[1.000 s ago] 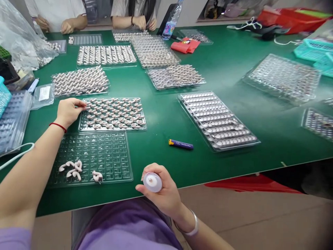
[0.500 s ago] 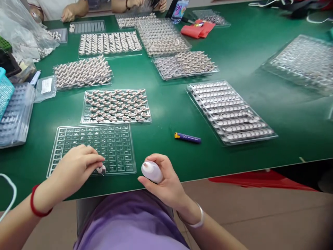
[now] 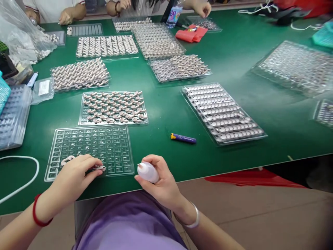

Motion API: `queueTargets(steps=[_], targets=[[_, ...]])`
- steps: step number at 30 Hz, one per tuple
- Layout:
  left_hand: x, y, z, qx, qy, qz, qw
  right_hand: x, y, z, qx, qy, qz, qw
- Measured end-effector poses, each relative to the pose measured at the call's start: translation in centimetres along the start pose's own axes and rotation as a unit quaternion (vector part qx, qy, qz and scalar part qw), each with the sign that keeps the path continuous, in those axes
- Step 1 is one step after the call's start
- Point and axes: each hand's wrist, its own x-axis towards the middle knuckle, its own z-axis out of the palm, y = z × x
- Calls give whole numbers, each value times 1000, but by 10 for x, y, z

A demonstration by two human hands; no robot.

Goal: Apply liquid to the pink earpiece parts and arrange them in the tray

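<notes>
My left hand (image 3: pixel 75 177) is closed over the near part of a clear blister tray (image 3: pixel 114 149), its fingertips pinching a small white part (image 3: pixel 100 168) that looks like an earbud shell. Another white curved piece (image 3: pixel 67 159) shows just beyond the knuckles; whether it is held too, I cannot tell. Right of the tray, my right hand (image 3: pixel 161 182) wraps around a white squeeze bottle (image 3: pixel 148 172), its narrow brownish tip pointing left toward the tray. The palm hides the bottle's base.
Beyond the blister tray lies another tray (image 3: pixel 81 118) of small stemmed parts. A purple lighter (image 3: pixel 183 138) rests ahead of my right hand. Rightward is a tray of round white parts (image 3: pixel 221 113). A white cable (image 3: pixel 35 178) loops at left. Co-workers' hands (image 3: pixel 202 8) are across the table.
The part in my left fingers has turned to lie sideways, and a white curved piece now shows by the knuckles. A co-worker's hand has come over the far tray. The view has shifted slightly.
</notes>
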Motion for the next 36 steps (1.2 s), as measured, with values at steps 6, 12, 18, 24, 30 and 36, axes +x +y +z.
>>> queueTargets(steps=[6,12,18,24,30,36], targets=[[6,15,2,-96,52,9,994,28,-28,32,23,-55,-36,998],[5,24,11,-399,86,-141,902,40,-33,58,183,-46,75,979],[-11,25,24,-547,143,-215,796,39,-29,60,229,-35,106,967],[-40,21,29,-440,129,-249,853,38,-26,41,9,-32,-5,999],[-68,17,43,-217,195,-154,944,-2,-21,23,1,-121,-57,991],[-80,11,61,110,240,60,963,-19,-10,14,-49,-135,-168,975]])
